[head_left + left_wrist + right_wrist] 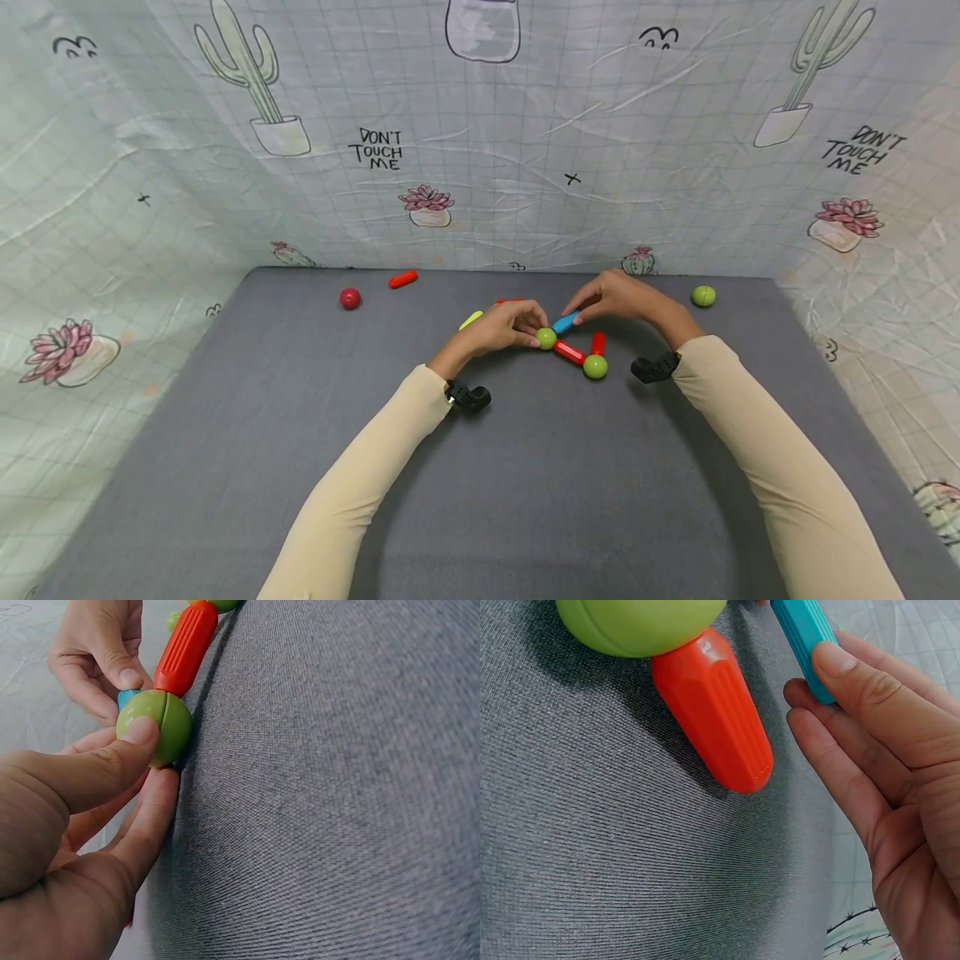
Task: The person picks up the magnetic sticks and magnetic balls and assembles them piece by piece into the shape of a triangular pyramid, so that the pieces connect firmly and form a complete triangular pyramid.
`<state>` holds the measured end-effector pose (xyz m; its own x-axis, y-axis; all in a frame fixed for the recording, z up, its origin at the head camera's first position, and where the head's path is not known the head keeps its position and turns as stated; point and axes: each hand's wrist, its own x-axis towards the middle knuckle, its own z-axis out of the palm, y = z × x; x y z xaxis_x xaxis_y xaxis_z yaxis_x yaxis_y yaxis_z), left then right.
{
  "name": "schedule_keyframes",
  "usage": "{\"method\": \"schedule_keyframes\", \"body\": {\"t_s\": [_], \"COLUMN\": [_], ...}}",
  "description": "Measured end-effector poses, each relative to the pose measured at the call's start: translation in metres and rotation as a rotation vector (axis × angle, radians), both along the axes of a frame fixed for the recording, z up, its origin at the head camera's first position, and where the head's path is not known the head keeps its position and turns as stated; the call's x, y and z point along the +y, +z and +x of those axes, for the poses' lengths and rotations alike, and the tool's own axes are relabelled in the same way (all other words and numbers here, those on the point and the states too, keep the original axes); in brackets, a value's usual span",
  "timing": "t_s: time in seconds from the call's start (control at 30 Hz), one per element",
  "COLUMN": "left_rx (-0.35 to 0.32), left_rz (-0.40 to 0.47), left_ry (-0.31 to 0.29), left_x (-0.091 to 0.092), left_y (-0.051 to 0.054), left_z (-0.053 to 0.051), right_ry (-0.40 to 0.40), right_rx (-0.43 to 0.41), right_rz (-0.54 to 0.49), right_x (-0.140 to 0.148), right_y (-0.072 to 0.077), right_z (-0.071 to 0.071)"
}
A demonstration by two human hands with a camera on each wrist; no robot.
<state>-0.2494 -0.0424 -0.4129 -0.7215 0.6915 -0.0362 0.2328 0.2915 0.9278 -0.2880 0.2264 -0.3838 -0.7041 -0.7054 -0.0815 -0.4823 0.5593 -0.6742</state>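
My left hand (501, 327) pinches a green ball (546, 339) between thumb and fingers; its seam shows in the left wrist view. A red ridged rod (570, 352) runs from this ball to a second green ball (596, 367). From that second ball another red rod (716, 716) sticks out, its far end free. With thumb and fingertips my right hand (622, 296) grips a blue ridged rod (806, 645) by one end. The blue rod's other end points at the ball in my left hand; I cannot tell whether they touch.
A red ball (350, 298) and a red rod (403, 279) lie at the back left. Behind my left hand are a yellow-green rod (470, 320) and a partly hidden red piece (510, 301). Another green ball (703, 296) sits at the back right, near the printed cloth (495, 125).
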Motion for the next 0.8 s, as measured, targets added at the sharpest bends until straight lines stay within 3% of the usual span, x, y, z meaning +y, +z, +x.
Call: {"method": "schedule_keyframes", "body": {"t_s": [0.3,0.47,0.8], "left_rx": [0.018,0.068,0.200], "left_rz": [-0.010,-0.045,-0.193], "left_ry": [0.000,0.021,0.149], "left_x": [0.002,0.004,0.019], "left_y": [0.000,0.000,0.004], "left_z": [-0.002,0.001,0.013], "right_ry": [0.022,0.011,0.001], "right_rx": [0.010,-0.003,-0.006], "right_rz": [0.016,0.040,0.061], "right_x": [0.000,0.000,0.002], "right_y": [-0.001,-0.001,-0.008], "right_z": [-0.006,-0.005,-0.002]}}
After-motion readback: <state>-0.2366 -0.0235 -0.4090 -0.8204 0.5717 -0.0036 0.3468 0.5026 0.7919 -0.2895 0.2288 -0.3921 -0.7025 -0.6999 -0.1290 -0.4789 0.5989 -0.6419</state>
